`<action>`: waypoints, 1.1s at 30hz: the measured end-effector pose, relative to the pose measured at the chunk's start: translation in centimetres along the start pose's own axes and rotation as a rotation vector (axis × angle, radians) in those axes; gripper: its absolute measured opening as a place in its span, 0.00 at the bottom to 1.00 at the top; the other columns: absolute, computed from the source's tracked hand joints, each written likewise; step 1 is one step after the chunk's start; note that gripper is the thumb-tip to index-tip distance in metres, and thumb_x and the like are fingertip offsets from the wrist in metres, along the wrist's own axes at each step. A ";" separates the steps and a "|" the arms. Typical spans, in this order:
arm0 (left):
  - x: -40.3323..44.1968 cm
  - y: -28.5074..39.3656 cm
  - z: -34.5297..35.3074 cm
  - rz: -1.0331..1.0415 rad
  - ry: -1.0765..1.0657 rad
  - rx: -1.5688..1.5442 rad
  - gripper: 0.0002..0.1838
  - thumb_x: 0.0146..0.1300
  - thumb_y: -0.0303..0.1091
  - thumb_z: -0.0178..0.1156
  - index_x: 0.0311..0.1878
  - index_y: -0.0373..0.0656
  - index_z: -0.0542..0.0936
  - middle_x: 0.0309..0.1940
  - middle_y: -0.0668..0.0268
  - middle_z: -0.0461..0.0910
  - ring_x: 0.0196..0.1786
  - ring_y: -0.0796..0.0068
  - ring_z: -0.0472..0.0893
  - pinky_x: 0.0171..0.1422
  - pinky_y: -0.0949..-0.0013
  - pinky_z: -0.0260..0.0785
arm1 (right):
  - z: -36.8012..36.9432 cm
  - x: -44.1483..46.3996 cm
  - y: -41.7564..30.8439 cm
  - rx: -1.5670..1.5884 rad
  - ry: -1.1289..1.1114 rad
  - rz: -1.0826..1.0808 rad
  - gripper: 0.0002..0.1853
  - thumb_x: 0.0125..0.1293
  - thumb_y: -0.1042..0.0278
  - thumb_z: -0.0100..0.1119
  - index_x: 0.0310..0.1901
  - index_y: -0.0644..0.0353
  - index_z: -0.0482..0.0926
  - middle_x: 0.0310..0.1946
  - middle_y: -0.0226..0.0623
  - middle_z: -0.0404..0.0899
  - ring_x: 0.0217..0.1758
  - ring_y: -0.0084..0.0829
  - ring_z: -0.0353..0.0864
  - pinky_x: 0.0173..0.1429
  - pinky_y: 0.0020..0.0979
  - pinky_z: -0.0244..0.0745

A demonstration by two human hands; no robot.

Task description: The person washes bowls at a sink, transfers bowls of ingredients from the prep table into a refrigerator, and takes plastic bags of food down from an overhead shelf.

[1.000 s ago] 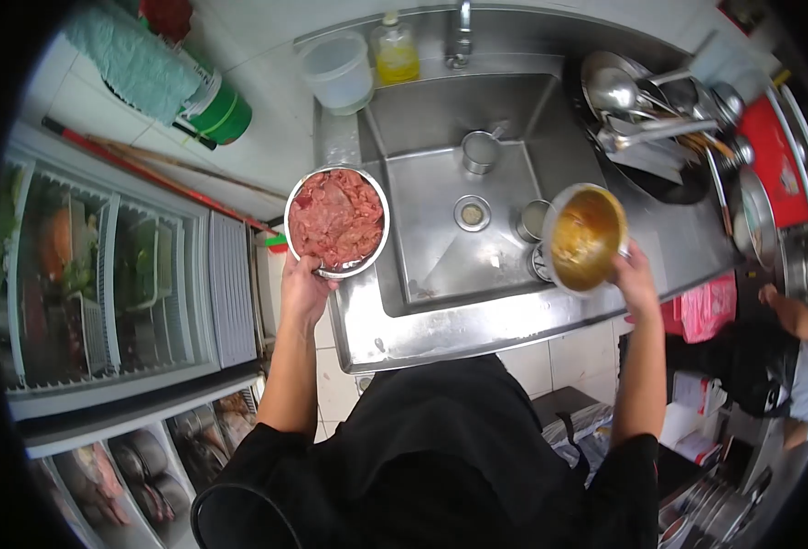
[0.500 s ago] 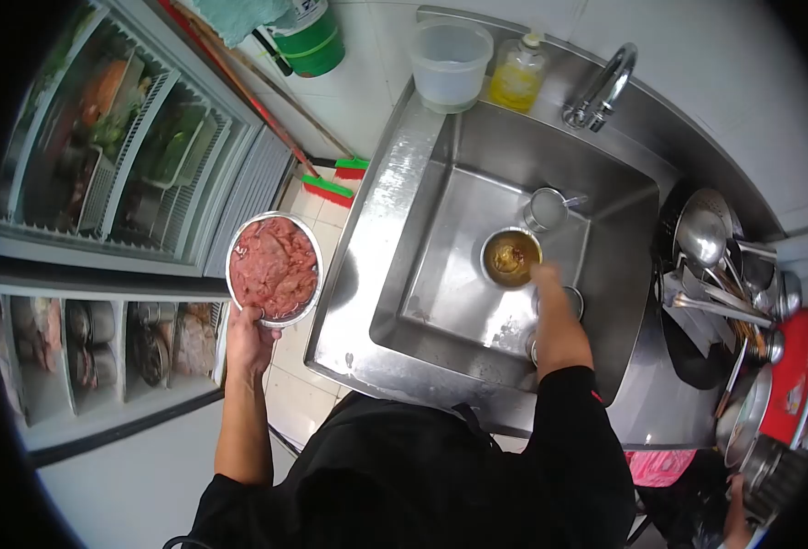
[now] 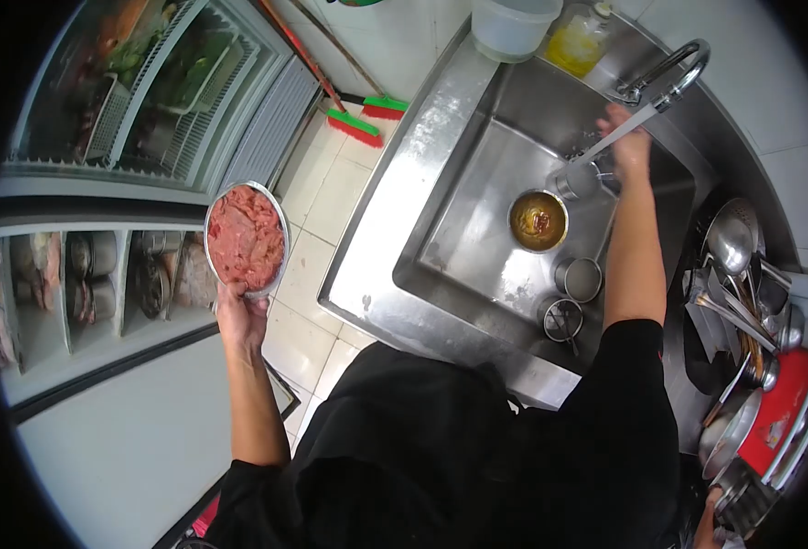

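My left hand [image 3: 241,316] grips the rim of a round metal bowl [image 3: 284,245] from below, its thumb at the edge. Raw sliced meat [image 3: 245,236] fills the bowl, which is held out over the floor beside the sink. My right hand [image 3: 627,137] is by the running water [image 3: 622,128] below the faucet [image 3: 669,78]; it looks empty with fingers apart, though blurred. The stream reaches a metal cup [image 3: 576,180] in the sink [image 3: 454,247]. Near it stands a bowl with brown liquid [image 3: 539,220].
Two more metal cups, one in front [image 3: 563,320], stand in the sink. A clear plastic tub [image 3: 514,27] and a yellow soap bottle [image 3: 580,41] are behind it. Utensils [image 3: 733,247] crowd the right. An open fridge [image 3: 161,119] and brooms [image 3: 356,128] are left. Another person's hand [image 3: 708,517] shows lower right.
My right hand has left the bowl of brown liquid and moved up toward the faucet. Water now runs from it. My left hand still holds the meat bowl; the view has shifted.
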State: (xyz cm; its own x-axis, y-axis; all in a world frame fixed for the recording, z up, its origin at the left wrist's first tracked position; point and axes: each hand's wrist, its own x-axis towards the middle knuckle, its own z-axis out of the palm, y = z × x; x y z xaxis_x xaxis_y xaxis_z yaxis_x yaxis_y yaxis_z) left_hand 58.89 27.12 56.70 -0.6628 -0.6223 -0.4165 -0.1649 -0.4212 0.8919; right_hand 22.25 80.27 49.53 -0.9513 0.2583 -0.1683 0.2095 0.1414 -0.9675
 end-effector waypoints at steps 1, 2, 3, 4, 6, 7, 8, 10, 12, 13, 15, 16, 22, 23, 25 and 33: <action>0.2 -0.1 -1.1 -0.014 0.012 -0.015 0.29 0.58 0.25 0.45 0.66 0.48 0.66 0.53 0.64 0.77 0.38 0.76 0.80 0.29 0.75 0.71 | -1.3 0.4 -0.1 0.109 0.061 -0.066 0.19 0.73 0.57 0.50 0.56 0.60 0.75 0.49 0.41 0.80 0.50 0.37 0.79 0.53 0.34 0.74; 0.6 -0.1 -1.9 -0.018 0.024 -0.032 0.29 0.58 0.25 0.45 0.66 0.47 0.66 0.54 0.64 0.76 0.39 0.76 0.80 0.30 0.75 0.71 | -3.0 1.4 -0.4 0.225 0.119 -0.137 0.17 0.74 0.57 0.48 0.53 0.59 0.76 0.43 0.39 0.82 0.43 0.34 0.81 0.48 0.30 0.74; 0.6 -0.1 -1.8 0.018 0.016 -0.080 0.28 0.57 0.25 0.47 0.64 0.48 0.69 0.54 0.65 0.77 0.40 0.74 0.80 0.35 0.73 0.73 | -3.9 2.4 -1.2 0.582 0.149 -0.212 0.14 0.75 0.57 0.47 0.49 0.58 0.74 0.42 0.42 0.82 0.41 0.36 0.81 0.49 0.30 0.74; 0.1 0.4 -1.6 -0.033 0.056 -0.020 0.26 0.57 0.26 0.49 0.62 0.49 0.71 0.52 0.67 0.78 0.42 0.74 0.80 0.39 0.72 0.73 | -4.4 1.2 -3.8 0.617 0.010 -0.270 0.19 0.74 0.52 0.46 0.53 0.59 0.73 0.48 0.47 0.79 0.49 0.39 0.78 0.56 0.35 0.70; 1.7 -1.2 -5.8 -0.038 0.076 0.007 0.20 0.60 0.28 0.50 0.57 0.51 0.73 0.49 0.69 0.78 0.40 0.77 0.78 0.40 0.72 0.73 | -5.4 -2.3 -10.0 0.684 -0.281 -0.361 0.28 0.72 0.43 0.43 0.60 0.60 0.69 0.62 0.57 0.72 0.65 0.45 0.72 0.70 0.46 0.62; 1.4 -1.3 -6.2 0.016 0.088 -0.037 0.19 0.61 0.29 0.49 0.56 0.50 0.73 0.48 0.69 0.78 0.38 0.77 0.79 0.37 0.71 0.75 | -3.8 -4.5 -12.3 0.551 -0.240 -0.429 0.31 0.74 0.41 0.36 0.62 0.63 0.68 0.55 0.57 0.76 0.62 0.47 0.74 0.72 0.45 0.60; 2.1 -2.0 -7.3 0.026 0.119 -0.127 0.19 0.61 0.28 0.49 0.57 0.49 0.71 0.47 0.65 0.78 0.36 0.74 0.79 0.31 0.71 0.76 | -4.2 -2.6 -11.7 0.536 -0.295 -0.414 0.31 0.75 0.44 0.39 0.64 0.65 0.66 0.60 0.57 0.72 0.65 0.47 0.72 0.72 0.45 0.61; 0.6 -0.3 -6.1 0.062 0.247 -0.159 0.23 0.60 0.25 0.47 0.60 0.49 0.67 0.44 0.59 0.78 0.29 0.69 0.81 0.23 0.71 0.75 | -6.9 2.3 -10.3 0.343 -0.041 -0.274 0.24 0.74 0.53 0.51 0.58 0.67 0.71 0.42 0.36 0.74 0.47 0.29 0.75 0.68 0.37 0.68; 1.1 -0.2 -7.7 0.072 0.267 -0.173 0.24 0.59 0.24 0.46 0.60 0.51 0.66 0.46 0.63 0.77 0.35 0.70 0.79 0.32 0.68 0.73 | -10.0 3.7 -8.5 0.361 0.079 -0.316 0.16 0.74 0.56 0.53 0.41 0.63 0.74 0.33 0.30 0.67 0.38 0.24 0.69 0.66 0.38 0.70; 1.1 0.2 -8.6 0.062 0.293 -0.168 0.24 0.59 0.24 0.46 0.60 0.51 0.66 0.45 0.63 0.77 0.35 0.70 0.79 0.32 0.67 0.73 | -11.4 4.2 -7.6 0.340 0.089 -0.321 0.16 0.73 0.55 0.55 0.39 0.63 0.74 0.33 0.30 0.68 0.36 0.23 0.69 0.64 0.38 0.71; 1.1 -1.2 -8.1 0.101 0.316 -0.161 0.23 0.60 0.25 0.46 0.59 0.52 0.65 0.43 0.62 0.78 0.35 0.69 0.80 0.32 0.67 0.73 | -11.2 3.6 -5.5 0.207 0.305 -0.314 0.25 0.70 0.50 0.58 0.54 0.68 0.77 0.42 0.37 0.76 0.42 0.28 0.77 0.58 0.35 0.75; 1.8 -1.3 -9.9 0.100 0.362 -0.213 0.22 0.61 0.26 0.46 0.59 0.52 0.65 0.42 0.61 0.78 0.33 0.68 0.81 0.30 0.68 0.74 | -10.3 2.0 -6.3 0.094 0.321 -0.342 0.29 0.70 0.49 0.58 0.60 0.67 0.74 0.48 0.41 0.78 0.47 0.32 0.79 0.58 0.34 0.76; 3.1 -2.5 -19.5 0.094 0.501 -0.441 0.19 0.64 0.27 0.45 0.59 0.51 0.64 0.42 0.59 0.79 0.30 0.67 0.81 0.28 0.68 0.73 | -8.1 -0.6 -5.9 -0.226 0.507 -0.333 0.30 0.73 0.47 0.48 0.62 0.69 0.72 0.55 0.48 0.78 0.51 0.39 0.82 0.57 0.37 0.78; 3.4 -3.1 -21.5 0.102 0.510 -0.472 0.20 0.64 0.27 0.45 0.59 0.51 0.64 0.42 0.58 0.79 0.30 0.67 0.81 0.28 0.68 0.73 | -7.7 -0.2 -4.7 -0.283 0.630 -0.192 0.32 0.72 0.44 0.49 0.61 0.68 0.73 0.56 0.49 0.78 0.53 0.44 0.82 0.58 0.40 0.77; 4.8 -3.6 -26.0 0.120 0.512 -0.521 0.20 0.64 0.27 0.45 0.60 0.51 0.64 0.43 0.58 0.79 0.30 0.67 0.81 0.28 0.68 0.73 | -6.8 0.2 -2.2 -0.354 0.756 0.023 0.36 0.69 0.39 0.49 0.60 0.69 0.74 0.56 0.52 0.78 0.55 0.49 0.80 0.60 0.42 0.74; 11.1 -3.2 -40.8 0.047 0.693 -0.554 0.20 0.65 0.27 0.46 0.61 0.50 0.64 0.44 0.58 0.79 0.30 0.67 0.81 0.28 0.69 0.73 | 14.4 -8.5 4.2 -0.722 0.029 0.148 0.49 0.62 0.25 0.48 0.52 0.80 0.76 0.55 0.60 0.77 0.61 0.51 0.75 0.66 0.42 0.67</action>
State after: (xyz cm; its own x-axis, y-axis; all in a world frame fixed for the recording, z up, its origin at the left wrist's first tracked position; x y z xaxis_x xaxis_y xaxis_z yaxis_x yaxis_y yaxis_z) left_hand 81.87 -5.36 42.04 -0.0396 -0.8310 -0.5549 0.3477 -0.5321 0.7720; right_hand 27.95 64.95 44.19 -0.8973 0.3470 -0.2730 0.4414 0.6943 -0.5684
